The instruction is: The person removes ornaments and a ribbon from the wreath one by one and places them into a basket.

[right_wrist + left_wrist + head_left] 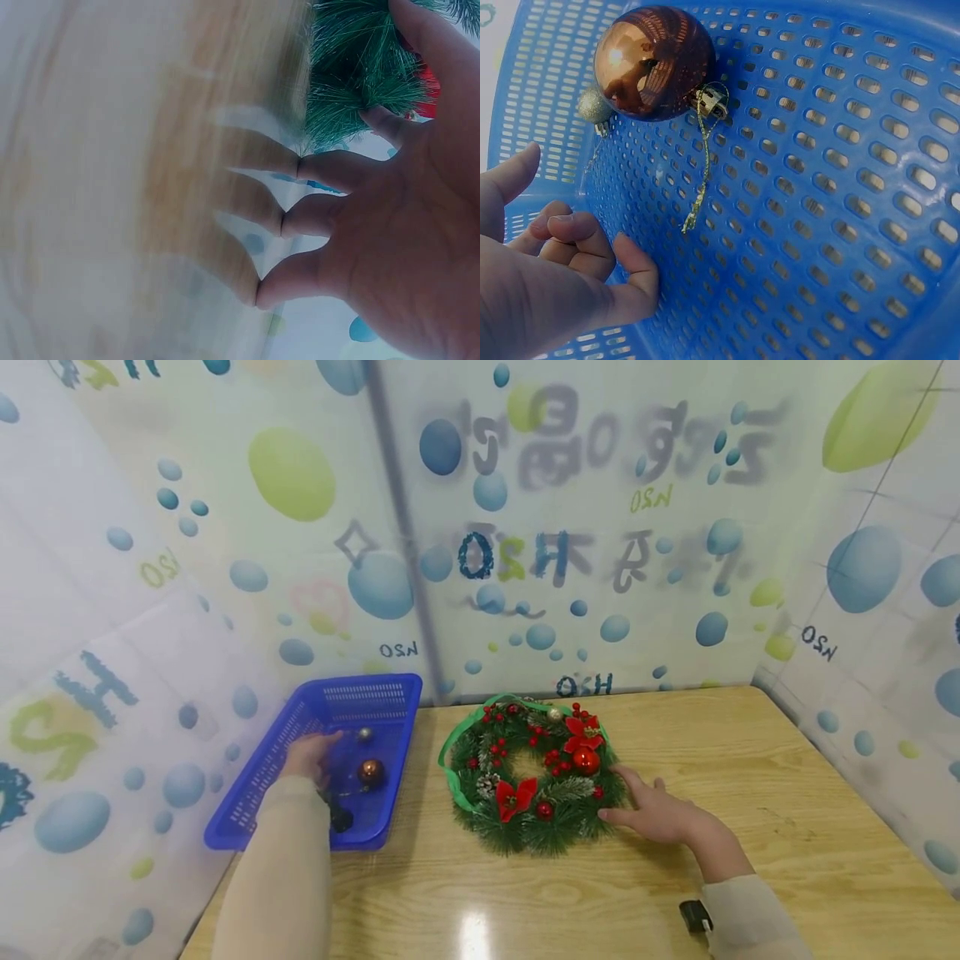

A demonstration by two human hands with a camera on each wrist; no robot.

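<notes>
Inside a blue plastic basket (372, 692), my left hand (306, 757) reaches down with its fingers loosely bent and nothing held. In the left wrist view, a shiny copper bauble (654, 64) with a gold string loop lies beyond the fingertips. Beside it sits a small glittery pale-gold bauble (594, 105). A green Christmas wreath (551, 793) with red flowers, berries and a pinecone lies flat on the table. At its right edge my right hand (663, 817) is spread, thumb and forefinger against the needles. Its other fingertips rest on the tabletop in the right wrist view.
The wooden table (720, 752) carries the basket at its left and the wreath near the middle. A green ribbon (450, 752) curves along the wreath's left side. Patterned curtains (525, 568) enclose the back and both sides. A small black device (696, 916) sits at my right wrist.
</notes>
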